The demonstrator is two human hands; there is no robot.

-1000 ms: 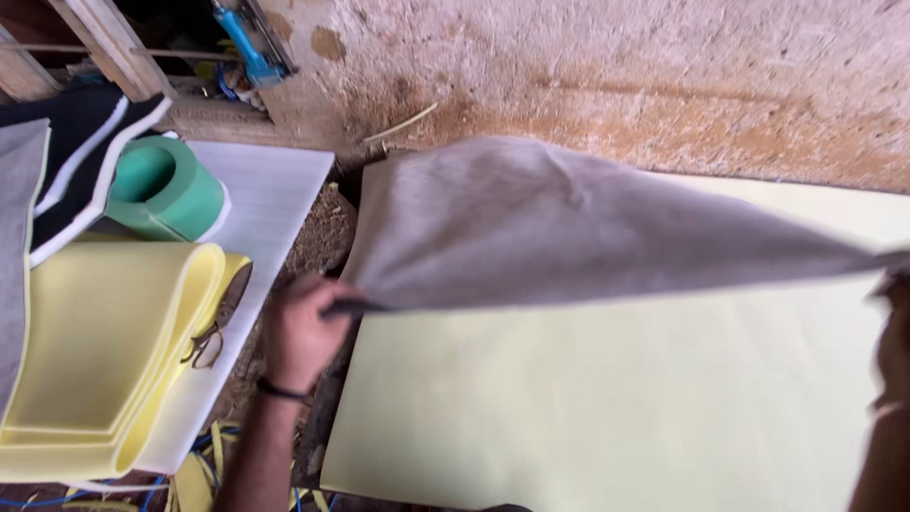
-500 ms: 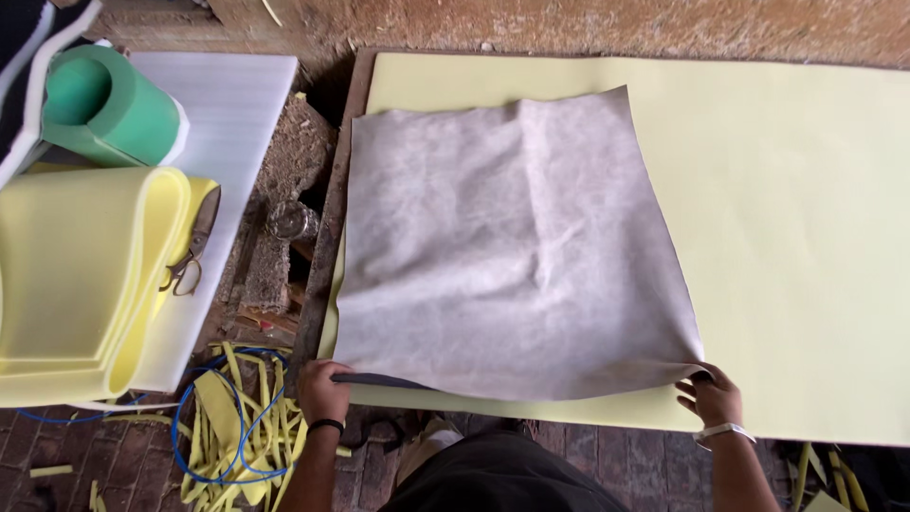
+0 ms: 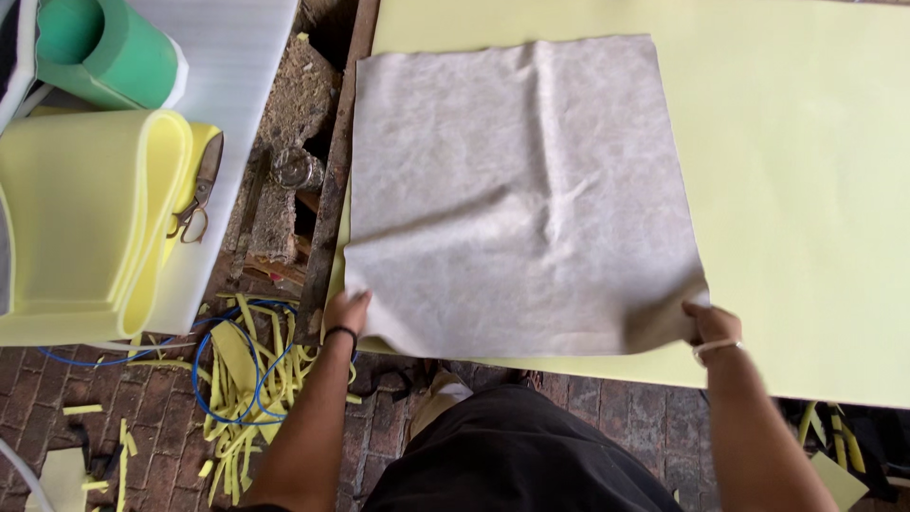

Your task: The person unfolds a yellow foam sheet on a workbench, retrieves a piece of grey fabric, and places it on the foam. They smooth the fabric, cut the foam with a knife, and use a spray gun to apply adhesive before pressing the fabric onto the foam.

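A square grey sheet of felt-like fabric [image 3: 517, 190] lies spread, slightly creased, on a large pale yellow foam sheet [image 3: 796, 190]. My left hand [image 3: 347, 310] pinches the fabric's near left corner. My right hand [image 3: 711, 324] grips its near right corner, which is lifted a little off the foam. The fabric's far edge lies flat near the foam's far left corner.
To the left, a white board [image 3: 237, 57] carries a folded yellow foam stack [image 3: 85, 218], a green foam roll [image 3: 104, 52] and scissors [image 3: 194, 204]. Yellow foam strips and a blue cable [image 3: 237, 370] litter the brick floor. A dark wooden edge [image 3: 332, 190] borders the foam sheet.
The fabric, held up in the air a second ago, has been laid down flat on the yellow foam; both hands still hold its near corners, drawn slightly toward me.
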